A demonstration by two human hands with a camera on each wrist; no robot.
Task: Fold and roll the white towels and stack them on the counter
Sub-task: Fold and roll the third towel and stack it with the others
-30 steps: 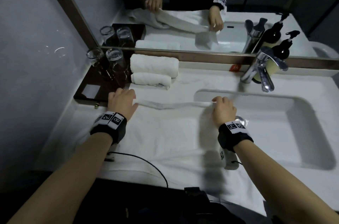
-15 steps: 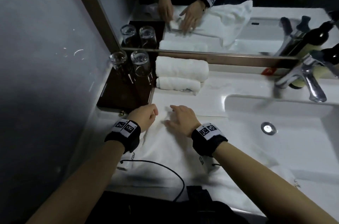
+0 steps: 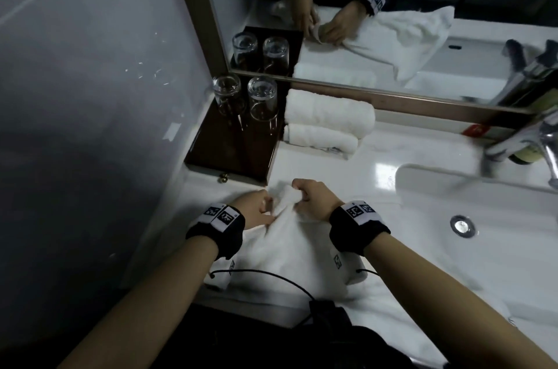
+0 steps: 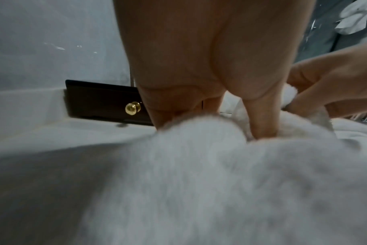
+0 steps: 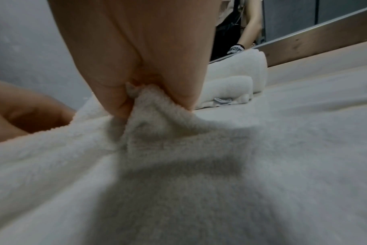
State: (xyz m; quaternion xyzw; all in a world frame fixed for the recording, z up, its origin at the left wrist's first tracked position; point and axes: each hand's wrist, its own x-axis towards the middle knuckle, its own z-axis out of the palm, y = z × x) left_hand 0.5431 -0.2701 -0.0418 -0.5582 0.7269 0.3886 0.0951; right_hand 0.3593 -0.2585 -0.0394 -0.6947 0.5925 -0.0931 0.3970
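A white towel (image 3: 296, 251) lies spread over the counter's front left and hangs off the near edge. Its far edge is bunched up between my two hands. My left hand (image 3: 260, 211) pinches the fold, thumb and fingers dug into the pile (image 4: 216, 127). Close on its right, my right hand (image 3: 305, 197) pinches a raised towel corner between thumb and fingers (image 5: 149, 99). The towel (image 4: 220, 182) (image 5: 199, 165) fills both wrist views. Against the mirror, one rolled white towel (image 3: 329, 112) (image 5: 239, 66) rests on another (image 3: 320, 139) (image 5: 226, 89).
A dark wooden tray (image 3: 235, 157) with two upturned glasses (image 3: 262, 100) stands at the back left, a brass knob (image 3: 223, 178) on its front. The sink basin (image 3: 437, 187) and a faucet (image 3: 543, 142) lie to the right. A grey wall closes the left side. A black cable (image 3: 271, 274) crosses the towel.
My hands were spread apart along the towel's far edge, then came together at the left. Now both pinch that edge, bunched and raised.
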